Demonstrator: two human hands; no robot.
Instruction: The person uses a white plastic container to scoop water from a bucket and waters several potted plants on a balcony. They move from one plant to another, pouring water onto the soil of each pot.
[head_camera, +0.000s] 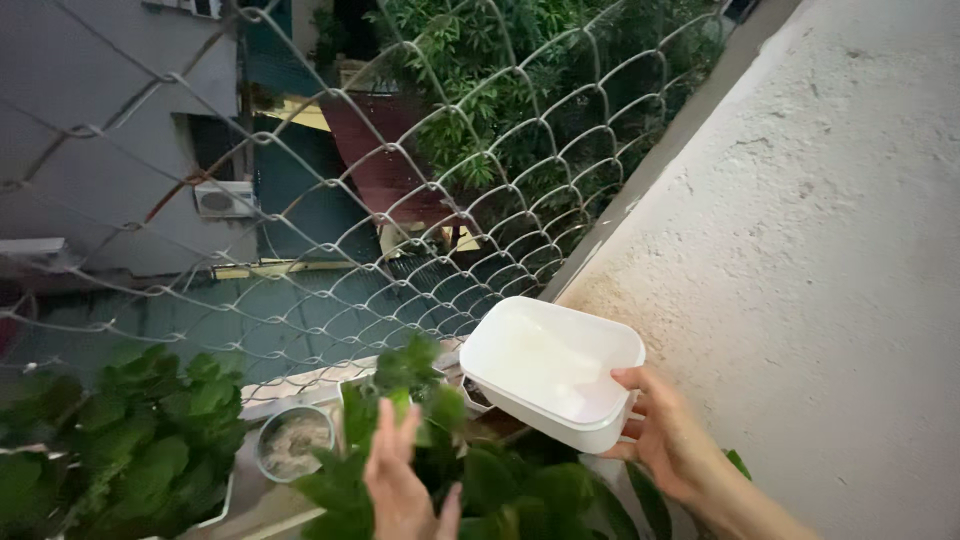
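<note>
Head view, balcony ledge behind chain-link mesh (330, 200). Item one: white rectangular plastic tub (552, 368), tilted toward the mesh, held over a potted plant (420, 400); contents look pale, liquid or not cannot be told. Right hand (668, 432) grips the tub's near corner, thumb on the rim, fingers beneath. Left hand (402, 478) is empty, fingers loosely spread, touching the plant's leaves. Risk, judged: a one-corner hold on a tilted tub may slip, spilling contents over the ledge; leaves pushed aside may snap. Count: one tub, two hands, one small round bowl (294, 442) with greyish contents, two leafy plant clumps, one rough plastered wall (820, 250).
</note>
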